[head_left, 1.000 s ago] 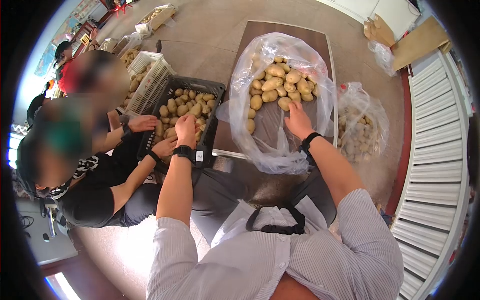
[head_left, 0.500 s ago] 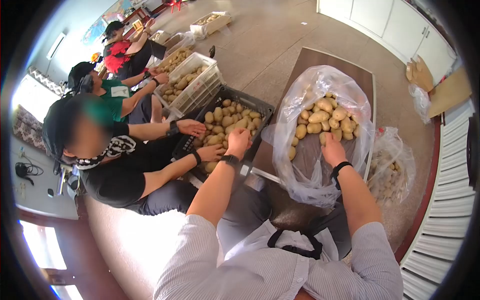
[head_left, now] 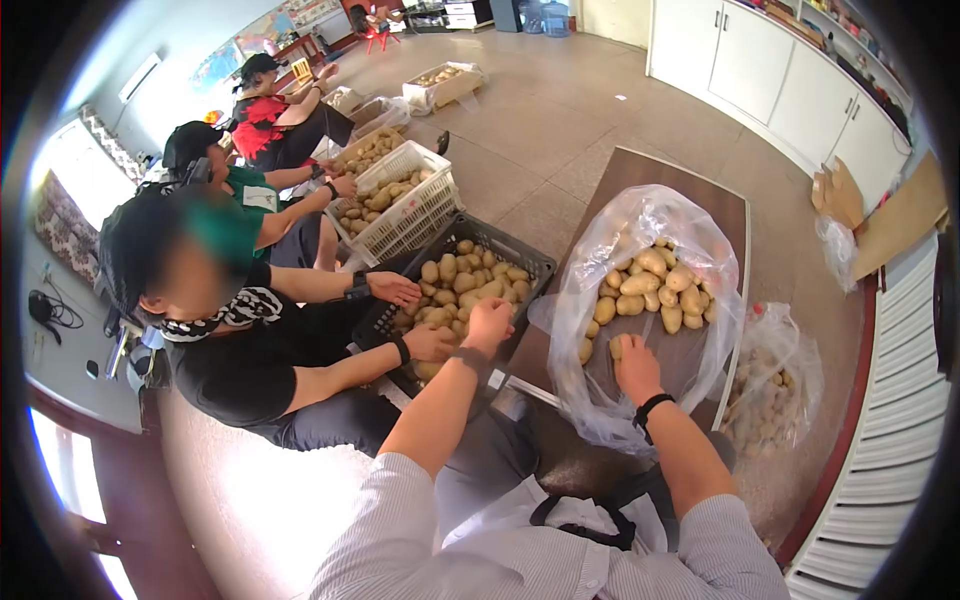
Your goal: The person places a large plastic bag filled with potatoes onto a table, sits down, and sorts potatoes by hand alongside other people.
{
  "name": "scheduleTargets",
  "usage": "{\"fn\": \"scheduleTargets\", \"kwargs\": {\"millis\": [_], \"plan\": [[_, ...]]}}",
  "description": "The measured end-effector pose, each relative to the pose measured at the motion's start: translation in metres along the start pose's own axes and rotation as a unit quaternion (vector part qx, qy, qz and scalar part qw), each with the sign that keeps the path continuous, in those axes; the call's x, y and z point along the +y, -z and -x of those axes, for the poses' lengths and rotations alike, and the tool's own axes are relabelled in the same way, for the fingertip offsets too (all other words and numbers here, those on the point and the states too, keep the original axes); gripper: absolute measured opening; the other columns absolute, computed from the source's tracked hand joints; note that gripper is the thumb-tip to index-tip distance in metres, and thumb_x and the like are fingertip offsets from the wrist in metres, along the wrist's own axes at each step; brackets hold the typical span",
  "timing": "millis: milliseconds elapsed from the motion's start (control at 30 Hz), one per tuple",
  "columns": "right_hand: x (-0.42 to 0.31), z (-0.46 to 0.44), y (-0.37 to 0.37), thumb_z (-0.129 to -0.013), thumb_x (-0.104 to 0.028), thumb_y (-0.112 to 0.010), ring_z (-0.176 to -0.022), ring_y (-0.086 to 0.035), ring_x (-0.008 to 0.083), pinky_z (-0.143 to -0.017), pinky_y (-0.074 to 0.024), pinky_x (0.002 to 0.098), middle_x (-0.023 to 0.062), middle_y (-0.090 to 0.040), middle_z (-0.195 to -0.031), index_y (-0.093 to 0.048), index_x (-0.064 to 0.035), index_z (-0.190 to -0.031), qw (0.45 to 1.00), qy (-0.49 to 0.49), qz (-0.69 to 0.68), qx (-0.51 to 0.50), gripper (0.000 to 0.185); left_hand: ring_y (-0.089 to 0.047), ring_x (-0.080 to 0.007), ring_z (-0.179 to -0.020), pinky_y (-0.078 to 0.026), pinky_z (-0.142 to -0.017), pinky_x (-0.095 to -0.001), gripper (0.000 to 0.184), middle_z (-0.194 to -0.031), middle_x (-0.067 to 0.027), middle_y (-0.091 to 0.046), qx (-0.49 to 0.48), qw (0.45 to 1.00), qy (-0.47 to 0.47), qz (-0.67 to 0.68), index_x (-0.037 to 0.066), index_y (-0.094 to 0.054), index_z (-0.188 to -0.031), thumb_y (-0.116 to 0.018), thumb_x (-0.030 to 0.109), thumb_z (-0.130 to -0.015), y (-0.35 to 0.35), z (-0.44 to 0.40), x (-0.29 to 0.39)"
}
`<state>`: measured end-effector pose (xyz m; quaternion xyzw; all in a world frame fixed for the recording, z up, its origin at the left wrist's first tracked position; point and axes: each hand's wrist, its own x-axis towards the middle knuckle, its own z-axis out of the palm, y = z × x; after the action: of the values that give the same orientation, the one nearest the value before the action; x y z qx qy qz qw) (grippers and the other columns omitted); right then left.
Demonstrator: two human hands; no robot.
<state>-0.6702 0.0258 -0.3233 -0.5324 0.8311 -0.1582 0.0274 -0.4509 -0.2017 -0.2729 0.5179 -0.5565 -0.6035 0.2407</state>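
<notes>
My right hand (head_left: 637, 370) is inside a clear plastic bag (head_left: 720, 370), its fingers closed on a potato (head_left: 616, 347). Several potatoes (head_left: 652, 285) lie heaped at the bag's far side, on the brown board beneath it. My left hand (head_left: 491, 322) is over the right side of a black crate (head_left: 538, 270) of potatoes, fingers bent and pressed together. A pale potato lies right beyond those fingertips; whether they grip anything is hidden. A co-worker's two hands (head_left: 393, 289) are over the same crate, left of mine.
The bag rests on a low brown table (head_left: 640, 190). Right of it stands another plastic bag (head_left: 775, 390) of potatoes. Farther left, two more people sit by white crates (head_left: 420, 225) of potatoes. Cardboard (head_left: 900, 220) leans near the right wall, and white cabinets (head_left: 755, 55) line the back.
My right hand has drawn back and left from the heap, with the potato in its fingers. My left hand stays over the crate. The whole view has tilted upward.
</notes>
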Motion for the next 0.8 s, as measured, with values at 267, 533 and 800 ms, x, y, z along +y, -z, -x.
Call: {"fn": "scheduleTargets", "kwargs": {"millis": [267, 533, 800], "plan": [[-0.021, 0.026, 0.002, -0.079, -0.021, -0.073, -0.092, -0.062, 0.0361, -0.074, -0.0533, 0.0463, 0.016, -0.056, -0.104, -0.046, -0.007, -0.11, 0.999, 0.002, 0.005, -0.04, 0.044, -0.06, -0.0133, -0.056, -0.048, -0.049, -0.0267, 0.02, -0.078, -0.0045, -0.062, -0.003, 1.0, -0.013, 0.022, 0.003, -0.063, -0.1, -0.057, 0.017, -0.086, 0.0, 0.008, 0.004], [-0.028, 0.042, 0.006, -0.078, -0.014, -0.064, -0.104, -0.056, 0.0426, -0.085, -0.0499, 0.0498, 0.0237, -0.055, -0.113, -0.045, -0.0019, -0.118, 0.995, -0.014, -0.044, -0.086, 0.047, -0.059, -0.0148, -0.056, -0.048, -0.048, -0.0283, 0.018, -0.08, -0.0053, -0.062, -0.018, 0.999, -0.01, 0.039, 0.004, -0.062, -0.098, -0.057, 0.018, -0.089, -0.003, 0.017, 0.007], [-0.019, 0.054, -0.011, -0.079, -0.013, -0.064, -0.104, -0.056, 0.0428, -0.086, -0.0502, 0.0509, 0.0212, -0.053, -0.115, -0.047, -0.0036, -0.114, 0.996, 0.014, -0.059, -0.066, 0.04, -0.062, -0.0182, -0.065, -0.051, -0.057, -0.0313, 0.024, -0.085, -0.0056, -0.062, -0.075, 0.997, 0.006, 0.012, 0.003, -0.062, -0.098, -0.058, 0.026, -0.091, -0.006, 0.02, 0.008]]}}
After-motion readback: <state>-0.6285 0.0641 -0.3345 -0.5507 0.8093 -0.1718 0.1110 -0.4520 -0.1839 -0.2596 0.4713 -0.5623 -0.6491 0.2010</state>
